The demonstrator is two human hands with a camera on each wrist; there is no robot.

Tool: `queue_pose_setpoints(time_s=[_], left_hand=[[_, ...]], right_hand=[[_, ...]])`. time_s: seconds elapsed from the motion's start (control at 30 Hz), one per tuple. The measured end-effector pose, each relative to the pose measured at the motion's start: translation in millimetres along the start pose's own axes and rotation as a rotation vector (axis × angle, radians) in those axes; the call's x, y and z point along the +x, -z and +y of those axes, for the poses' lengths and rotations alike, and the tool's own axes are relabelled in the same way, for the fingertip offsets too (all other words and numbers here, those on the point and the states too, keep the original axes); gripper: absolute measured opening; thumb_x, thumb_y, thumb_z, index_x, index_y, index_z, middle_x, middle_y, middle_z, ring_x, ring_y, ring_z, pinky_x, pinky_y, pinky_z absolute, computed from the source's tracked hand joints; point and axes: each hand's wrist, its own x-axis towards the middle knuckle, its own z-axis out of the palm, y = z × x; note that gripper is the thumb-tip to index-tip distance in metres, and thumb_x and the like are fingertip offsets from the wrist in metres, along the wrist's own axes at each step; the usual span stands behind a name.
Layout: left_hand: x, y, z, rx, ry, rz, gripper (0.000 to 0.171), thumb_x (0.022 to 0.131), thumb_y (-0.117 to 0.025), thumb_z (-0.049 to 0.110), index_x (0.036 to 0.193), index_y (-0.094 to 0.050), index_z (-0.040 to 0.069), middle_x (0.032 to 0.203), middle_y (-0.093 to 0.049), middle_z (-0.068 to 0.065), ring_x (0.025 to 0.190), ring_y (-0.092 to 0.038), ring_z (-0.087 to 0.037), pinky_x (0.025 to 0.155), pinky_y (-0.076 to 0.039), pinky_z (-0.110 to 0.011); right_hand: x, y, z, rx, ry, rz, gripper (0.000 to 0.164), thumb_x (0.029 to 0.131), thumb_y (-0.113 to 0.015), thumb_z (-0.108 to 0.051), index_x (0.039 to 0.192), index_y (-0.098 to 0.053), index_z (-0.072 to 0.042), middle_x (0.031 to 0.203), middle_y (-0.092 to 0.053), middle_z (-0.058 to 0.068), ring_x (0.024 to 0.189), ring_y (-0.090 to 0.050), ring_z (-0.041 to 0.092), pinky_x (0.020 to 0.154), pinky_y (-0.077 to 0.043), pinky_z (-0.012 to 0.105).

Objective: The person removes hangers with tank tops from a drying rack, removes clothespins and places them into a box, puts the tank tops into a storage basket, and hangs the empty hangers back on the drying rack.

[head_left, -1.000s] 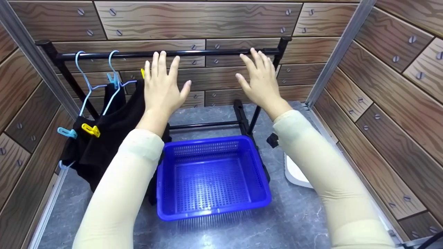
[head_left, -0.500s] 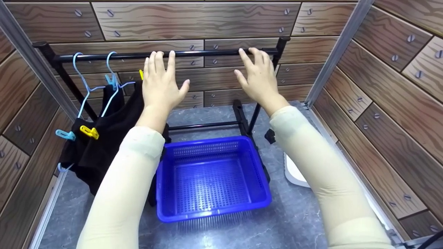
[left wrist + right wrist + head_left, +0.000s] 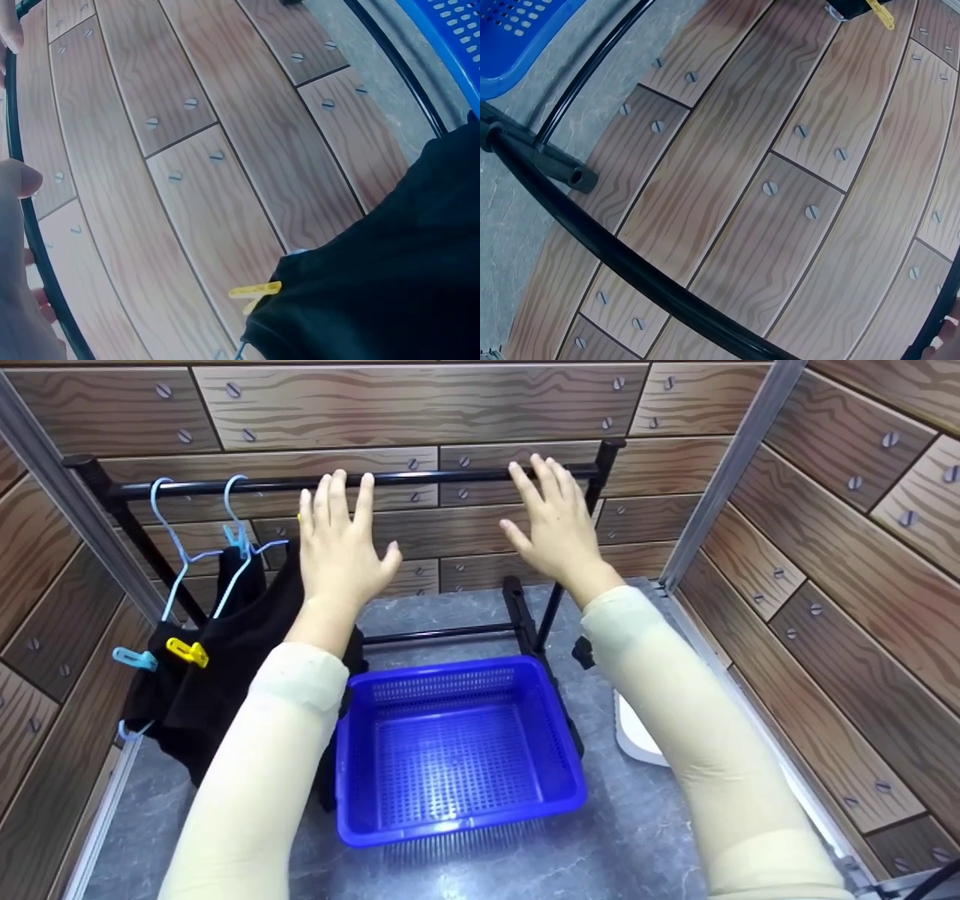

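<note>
My left hand (image 3: 337, 544) is spread in the head view, its straight fingertips at the black rail (image 3: 420, 478) of a clothes rack. Toward the rail's right end, my right hand (image 3: 556, 521) also has its fingers extended, tips overlapping the rail. Neither hand holds anything; whether they touch the rail is hard to tell. To the left hang black clothes (image 3: 232, 675) on two light blue hangers (image 3: 176, 544), with a yellow clothespin (image 3: 187, 652) and a blue clothespin (image 3: 135, 658) clipped on. The left wrist view shows another yellow clothespin (image 3: 256, 290) on the black cloth.
A blue perforated basket (image 3: 461, 821) stands on the grey floor below the rail. A white object (image 3: 637, 731) lies partly hidden behind the right forearm. Wood-patterned walls (image 3: 420, 405) enclose the space, and a low crossbar (image 3: 442, 634) joins the rack's legs.
Both hands stay extended at the rail, with only slight finger movement. The rack, clothes and left hand appear slightly further left in the head view.
</note>
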Motion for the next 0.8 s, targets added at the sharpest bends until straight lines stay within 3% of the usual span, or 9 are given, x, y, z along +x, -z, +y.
queue_pose_setpoints(time_s=[0.27, 0.8], left_hand=[[-13.6, -5.3, -5.4, 0.011, -0.029, -0.022, 0.084, 0.083, -0.054, 0.041, 0.149, -0.006, 0.02, 0.153, 0.008, -0.014, 0.14, 0.009, -0.028, 0.11, 0.008, -0.044], [-36.0, 6.0, -11.5, -0.08, -0.06, 0.073, 0.073, 0.082, -0.058, 0.033, 0.145, -0.024, 0.018, 0.152, -0.006, -0.016, 0.139, -0.005, -0.033, 0.11, 0.001, -0.045]], right_hand=[[-2, -2, -2, 0.001, 0.039, 0.02, 0.075, 0.089, -0.038, -0.059, 0.149, -0.009, -0.023, 0.151, -0.012, 0.013, 0.139, -0.006, 0.029, 0.111, -0.009, 0.043], [-3, -1, 1, 0.013, 0.041, -0.001, 0.077, 0.088, -0.037, -0.06, 0.149, -0.005, -0.024, 0.152, -0.009, 0.013, 0.139, -0.004, 0.029, 0.111, -0.005, 0.041]])
